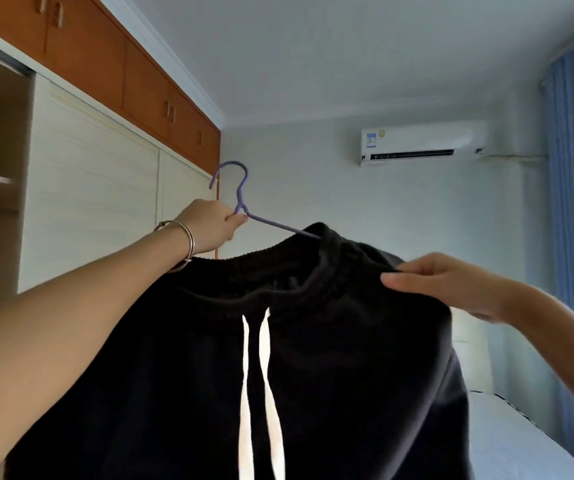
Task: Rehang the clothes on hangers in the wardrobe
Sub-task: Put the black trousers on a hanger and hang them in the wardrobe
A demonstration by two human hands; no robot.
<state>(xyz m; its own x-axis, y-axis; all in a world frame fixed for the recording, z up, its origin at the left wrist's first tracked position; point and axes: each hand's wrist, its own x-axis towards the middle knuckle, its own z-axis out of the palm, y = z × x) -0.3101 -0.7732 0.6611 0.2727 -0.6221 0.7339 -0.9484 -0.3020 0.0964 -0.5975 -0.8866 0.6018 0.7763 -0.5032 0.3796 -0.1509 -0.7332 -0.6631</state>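
Head view: your single view, with both hands raised in front of you and the wardrobe (88, 188) to your left, its far-left bay open.
Left hand (211, 225): clenched round the neck of the purple hanger (241, 188), just under the hook.
Right hand (451, 284): pinching the right side of the black garment (330, 358) at its waistband.
Black garment: held in the air between your hands. One hanger arm runs into the waistband; the other is hidden.
White drawstrings (256, 375): hanging loose down the front.
Step in hand: probably seating the waistband on the hanger, ahead of the rail.
Doing it well: hold the hanger level, draw the waistband taut with your right hand so it sits evenly, and check the balance before you release.
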